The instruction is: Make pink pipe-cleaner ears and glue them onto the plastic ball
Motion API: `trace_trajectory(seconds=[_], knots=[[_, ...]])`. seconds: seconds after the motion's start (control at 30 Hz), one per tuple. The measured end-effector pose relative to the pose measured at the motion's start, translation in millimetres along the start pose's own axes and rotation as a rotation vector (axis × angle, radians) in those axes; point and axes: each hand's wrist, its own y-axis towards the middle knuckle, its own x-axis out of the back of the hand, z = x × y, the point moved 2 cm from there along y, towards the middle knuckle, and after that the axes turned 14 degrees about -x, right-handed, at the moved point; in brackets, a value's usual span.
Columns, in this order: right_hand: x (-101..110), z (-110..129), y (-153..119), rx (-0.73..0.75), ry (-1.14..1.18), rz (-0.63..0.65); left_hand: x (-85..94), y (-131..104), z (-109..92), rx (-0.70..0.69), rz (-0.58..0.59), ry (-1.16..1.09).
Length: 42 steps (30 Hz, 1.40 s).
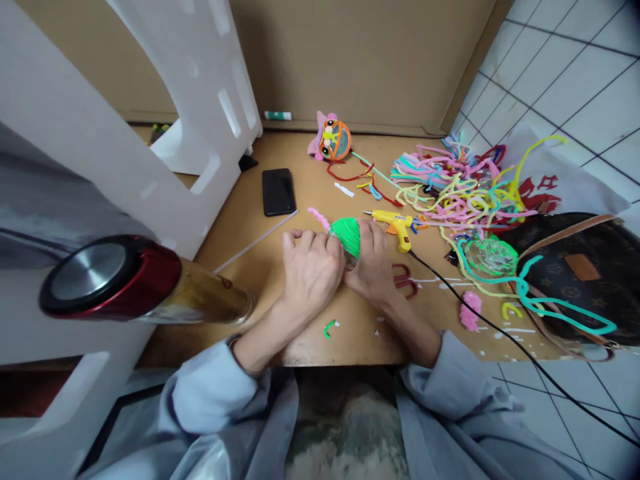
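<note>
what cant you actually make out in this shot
- Head view: the lower part of the green fuzzy ball is covered by the left hand and right hand.
- Red-handled scissors: blades hidden behind the right hand.
- Brown patterned bag: cut off by the right edge.

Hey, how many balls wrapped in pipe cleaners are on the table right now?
3. A green ball sits between the left hand and right hand; an orange owl-faced ball is at the back; a clear green-wound ball is by the bag. The pipe-cleaner pile may hide more.

No text, label or number can be read anywhere.
</note>
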Motion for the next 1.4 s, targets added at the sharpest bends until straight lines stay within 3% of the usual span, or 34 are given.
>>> trace_trajectory(seconds=[0.17,0.33,0.5,0.63,0.87,1.13,1.27,1.4], knots=[[-0.2,1.7,-2.7,0.012,0.009,0.016,-3.5,4.6,-3.0,0.021,0.053,-0.006],[-1.5,0.5,-2.3,0.033,0.016,0.010,-6.7,4.1,-0.4,-0.088,0.087,0.026],[-3.5,-0.9,-0.9,0.070,0.030,-0.021,-16.0,-3.8,3.8,-0.068,-0.021,0.012],[-4.6,-3.8,-0.9,0.087,0.042,-0.020,-27.3,-9.7,5.1,0.029,-0.103,-0.042],[-3.6,-6.2,-2.0,0.100,0.102,-0.050,-29.8,-11.3,9.2,0.190,-0.171,-0.364],[-1.4,-9.9,0.9,0.024,0.181,-0.090,-15.8,-3.0,14.4,0.508,-0.182,-1.063],[-4.2,-21.5,6.9,-0.009,0.229,-0.045,-10.9,5.4,14.6,0.465,-0.276,-1.231],[-1.3,-29.5,11.2,-0.022,0.175,0.008,-17.8,16.4,12.6,0.400,-0.273,-1.296]])
